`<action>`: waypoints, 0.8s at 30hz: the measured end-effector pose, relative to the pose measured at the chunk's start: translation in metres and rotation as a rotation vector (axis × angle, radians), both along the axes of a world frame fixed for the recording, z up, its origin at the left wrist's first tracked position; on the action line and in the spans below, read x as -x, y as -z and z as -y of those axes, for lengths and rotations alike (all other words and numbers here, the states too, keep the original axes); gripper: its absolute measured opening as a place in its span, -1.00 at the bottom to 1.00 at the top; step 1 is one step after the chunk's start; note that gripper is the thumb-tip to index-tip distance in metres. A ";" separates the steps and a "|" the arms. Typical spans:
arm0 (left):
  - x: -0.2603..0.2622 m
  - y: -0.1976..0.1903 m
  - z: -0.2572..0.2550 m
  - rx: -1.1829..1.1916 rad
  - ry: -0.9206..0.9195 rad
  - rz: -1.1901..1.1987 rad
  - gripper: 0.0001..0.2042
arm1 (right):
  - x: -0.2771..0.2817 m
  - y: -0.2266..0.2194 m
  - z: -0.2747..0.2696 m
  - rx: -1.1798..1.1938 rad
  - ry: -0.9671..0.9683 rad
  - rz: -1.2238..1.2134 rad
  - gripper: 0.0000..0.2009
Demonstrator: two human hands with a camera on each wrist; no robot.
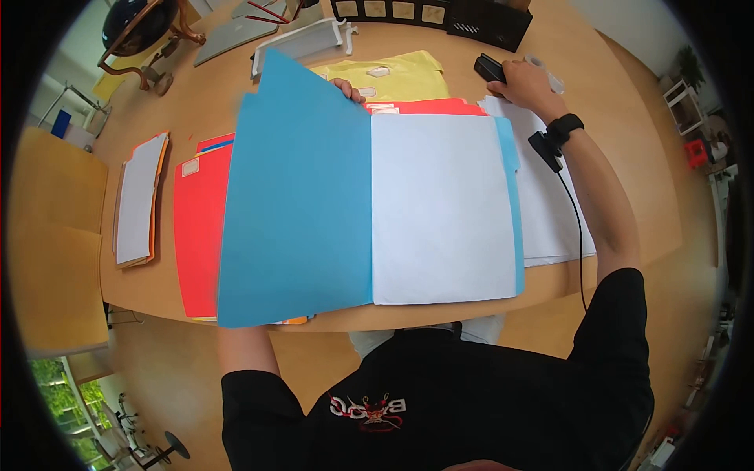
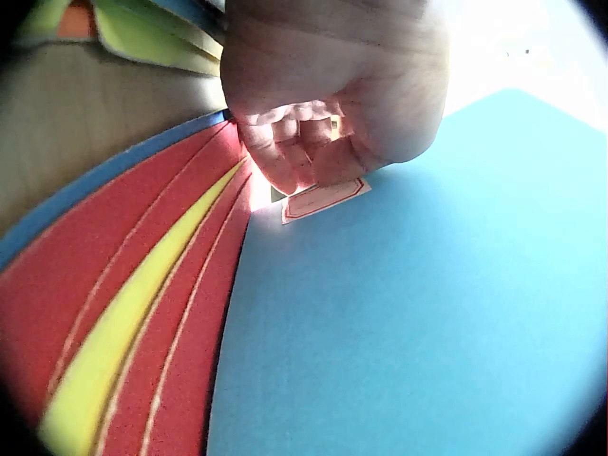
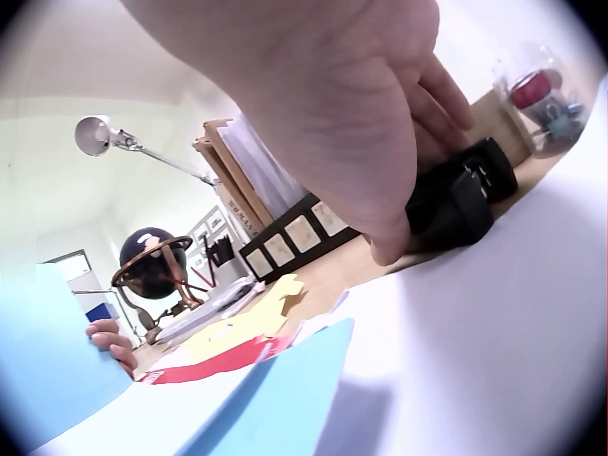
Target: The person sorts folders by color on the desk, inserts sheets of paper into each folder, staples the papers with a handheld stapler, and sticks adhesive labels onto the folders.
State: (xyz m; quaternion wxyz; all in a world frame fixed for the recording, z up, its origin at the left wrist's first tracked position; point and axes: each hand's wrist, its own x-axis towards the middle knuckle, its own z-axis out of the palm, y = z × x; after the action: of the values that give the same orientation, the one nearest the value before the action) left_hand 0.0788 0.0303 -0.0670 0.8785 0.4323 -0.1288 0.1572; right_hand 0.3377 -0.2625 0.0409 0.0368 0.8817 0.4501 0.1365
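Note:
A blue folder stands spread in front of me, its left cover raised and white sheets lying on its right side. My left hand pinches the raised cover at its far edge, beside a small red-bordered label. Most of that hand is hidden behind the cover in the head view, where only fingertips show. At the far right, my right hand grips a black stapler near the top of a white paper stack. In the right wrist view, its fingers lie over the stapler's body.
Red folders lie under the blue one, and a smaller paper stack is at the left. Behind are a yellow envelope, a white metal rack, a laptop, a globe and a black organizer.

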 end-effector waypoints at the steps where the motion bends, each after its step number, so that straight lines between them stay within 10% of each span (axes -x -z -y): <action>1: 0.002 -0.002 -0.003 -0.005 -0.006 -0.004 -0.75 | 0.005 -0.007 -0.004 0.098 0.087 -0.137 -0.48; 8: 0.007 -0.001 0.009 0.042 -0.058 0.006 -0.74 | 0.039 -0.026 -0.038 -0.129 0.049 -0.184 -0.40; 11: 0.007 -0.002 0.012 0.059 -0.076 0.000 -0.74 | 0.075 -0.027 -0.064 -0.594 -0.335 -1.095 -0.36; 15: 0.007 -0.004 0.014 0.060 -0.085 -0.006 -0.73 | 0.117 -0.010 -0.087 -0.594 -0.376 -1.302 -0.40; 24: 0.003 0.005 0.004 0.063 -0.095 0.016 -0.72 | 0.106 -0.028 -0.046 -0.565 -0.182 -0.707 -0.46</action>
State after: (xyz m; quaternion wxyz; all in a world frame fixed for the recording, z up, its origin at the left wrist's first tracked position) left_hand 0.0760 0.0260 -0.0718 0.8822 0.4088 -0.1100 0.2060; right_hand 0.2314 -0.2162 0.0686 -0.3728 0.8064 0.4559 -0.0528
